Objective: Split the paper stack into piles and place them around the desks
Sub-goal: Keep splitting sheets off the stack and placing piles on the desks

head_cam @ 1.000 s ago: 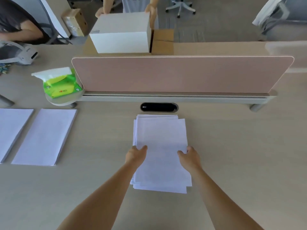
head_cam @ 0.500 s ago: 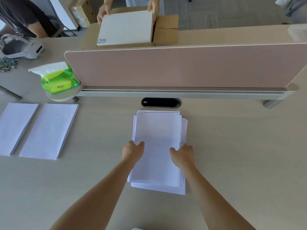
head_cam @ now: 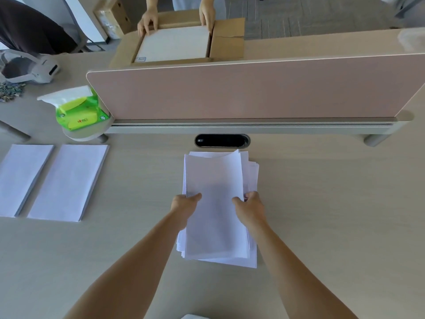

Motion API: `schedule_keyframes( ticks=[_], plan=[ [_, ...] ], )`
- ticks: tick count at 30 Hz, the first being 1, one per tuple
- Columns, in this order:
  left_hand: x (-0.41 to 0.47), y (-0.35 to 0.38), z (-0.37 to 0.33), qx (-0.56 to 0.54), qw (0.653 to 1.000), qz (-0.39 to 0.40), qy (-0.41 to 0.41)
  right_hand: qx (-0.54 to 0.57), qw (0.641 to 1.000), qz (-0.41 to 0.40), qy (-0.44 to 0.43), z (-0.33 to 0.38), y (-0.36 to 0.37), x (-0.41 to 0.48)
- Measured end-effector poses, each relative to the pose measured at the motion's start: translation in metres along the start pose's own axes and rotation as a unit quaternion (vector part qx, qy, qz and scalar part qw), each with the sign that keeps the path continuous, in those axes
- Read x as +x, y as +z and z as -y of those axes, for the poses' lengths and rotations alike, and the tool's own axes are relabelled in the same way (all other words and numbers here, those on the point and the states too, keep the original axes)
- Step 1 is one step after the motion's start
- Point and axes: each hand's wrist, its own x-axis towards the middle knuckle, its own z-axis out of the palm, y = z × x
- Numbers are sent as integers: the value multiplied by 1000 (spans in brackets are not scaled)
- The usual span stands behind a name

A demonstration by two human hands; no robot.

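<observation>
Both hands grip a batch of white sheets at its long edges: the left hand (head_cam: 185, 204) pinches the left edge with the thumb on top, and the right hand (head_cam: 249, 203) clasps the right edge, thumb over the top sheet and fingers curled beneath. This held batch (head_cam: 215, 203) sits on or just above the rest of the paper stack (head_cam: 251, 254), whose fanned edges show to the right of and below the hands; whether the batch is lifted clear cannot be told from this angle. The stack lies on the tabletop (head_cam: 333, 215), just short of a dark cable slot (head_cam: 222, 140) beyond the hands. Well to the left of the left hand lie two separate piles (head_cam: 69, 180) side by side. Farther beyond, a pink divider panel (head_cam: 241, 88) stands, with a green tissue pack (head_cam: 78, 111) at its left end.
</observation>
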Motion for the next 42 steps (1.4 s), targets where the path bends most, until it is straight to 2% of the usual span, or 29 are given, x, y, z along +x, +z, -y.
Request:
schedule_keyframes(
  ticks=[2, 5, 15, 17, 20, 22, 24, 25, 27, 28, 30, 31, 33, 37, 42],
  plan=[
    [-1, 1, 3, 43, 999, -11, 15, 30, 999, 1, 21, 1, -3, 2],
    [-2, 0, 10, 113, 991, -55, 33, -8, 1000, 12, 11, -1, -2, 1],
    [-4, 2, 14, 151, 984, -61, 67, -107, 993, -20, -50, 5, 15, -11],
    [-7, 2, 14, 177, 978, -66, 88, -179, 980, -44, -79, 3, 22, -14],
    [-8, 2, 16, 193, 973, -66, 111, -311, 941, -76, -108, 3, 33, -24],
    [-7, 0, 18, 191, 975, -53, 100, -339, 928, -82, -126, 3, 36, -29],
    [-4, -2, 18, 174, 980, -43, 89, -271, 950, -65, -139, 7, 35, -30],
    [-4, -4, 17, 164, 982, -43, 87, -195, 972, -43, -126, 12, 32, -31],
    [-4, -9, 16, 139, 986, -44, 85, -14, 999, -6, -46, 20, 28, -27],
    [-3, -11, 16, 126, 987, -47, 84, 74, 997, 7, 16, 22, 26, -22],
    [-1, -15, 16, 111, 990, -45, 79, 191, 972, 56, 128, 24, 22, -13],
    [2, -17, 17, 106, 991, -38, 76, 207, 962, 82, 156, 23, 22, -10],
    [5, -21, 21, 93, 994, -20, 60, 180, 965, 110, 155, 22, 25, -8],
    [3, -32, 28, 46, 997, -23, 50, 119, 984, 98, 89, 27, 34, -19],
    [-7, -85, 23, -92, 994, -1, 58, 155, 981, 113, 13, 62, 39, -50]
  ],
)
